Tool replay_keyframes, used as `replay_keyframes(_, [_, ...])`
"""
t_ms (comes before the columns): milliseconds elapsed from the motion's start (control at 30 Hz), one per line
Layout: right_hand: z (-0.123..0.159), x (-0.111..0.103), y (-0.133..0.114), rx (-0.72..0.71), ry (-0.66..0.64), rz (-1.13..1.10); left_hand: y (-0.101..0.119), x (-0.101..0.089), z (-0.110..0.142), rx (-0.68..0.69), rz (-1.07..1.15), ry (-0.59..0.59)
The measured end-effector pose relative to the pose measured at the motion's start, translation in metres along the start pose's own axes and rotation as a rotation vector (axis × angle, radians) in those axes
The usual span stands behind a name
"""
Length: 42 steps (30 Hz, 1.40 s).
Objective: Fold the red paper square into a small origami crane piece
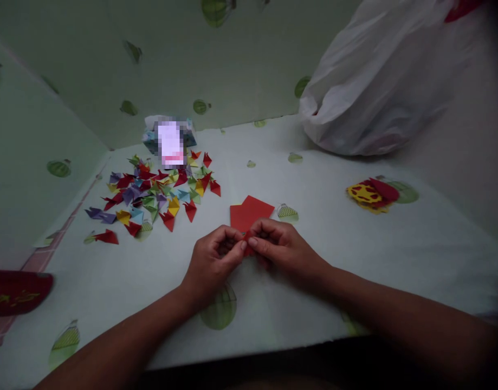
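Together, both hands' fingers pinch the red paper.

Red paper sheets; folded paper pieces in red, purple, yellow, green and pale blue; pale green cloth printed with green leaf-like motifs; white plastic bag; a red-and-yellow patterned item; dark red object with gold marks
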State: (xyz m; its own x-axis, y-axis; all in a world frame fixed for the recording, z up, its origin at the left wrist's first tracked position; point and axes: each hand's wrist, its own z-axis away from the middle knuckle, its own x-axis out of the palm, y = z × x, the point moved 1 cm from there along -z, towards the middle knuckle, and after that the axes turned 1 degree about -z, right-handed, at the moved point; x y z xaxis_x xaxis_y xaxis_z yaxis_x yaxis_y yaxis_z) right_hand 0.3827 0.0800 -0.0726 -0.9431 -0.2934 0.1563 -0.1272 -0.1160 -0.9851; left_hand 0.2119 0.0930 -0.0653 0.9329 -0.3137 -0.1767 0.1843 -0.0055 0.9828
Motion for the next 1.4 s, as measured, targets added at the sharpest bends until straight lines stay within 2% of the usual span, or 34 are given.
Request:
replay_keyframes(167, [-0.0006, -0.0001, 0.0004, -0.039, -0.006, 0.032, -0.0008, 0.0000, -0.0006, -0.041, 0.122, -0.026])
replay_keyframes(400, [0.0015, -0.0011, 0.0030, -0.366, 0.119, 0.471, -0.0058, -0.0031, -0.0013, -0.007, 0.205, 0.007])
replay_keyframes(500, [0.0033, -0.0002, 0.0026, -0.451, 0.121, 0.544, -0.0064, -0.0037, -0.0011, 0.013, 0.181, 0.025])
replay_keyframes(767, [0.0029, -0.0017, 0.0021, -0.334, 0.143, 0.331, -0.0036, -0.0034, 0.0000, 0.055, 0.250, 0.043])
replay_keyframes(1133, [0.0018, -0.0015, 0.0033, -0.357, 0.132, 0.354, -0.0048, -0.0053, -0.0014, 0.015, 0.205, 0.014])
replay_keyframes(1400, [0.0017, -0.0011, -0.0001, -0.179, 0.055, 0.297, -0.0062, -0.0055, -0.0022, -0.039, 0.221, 0.019])
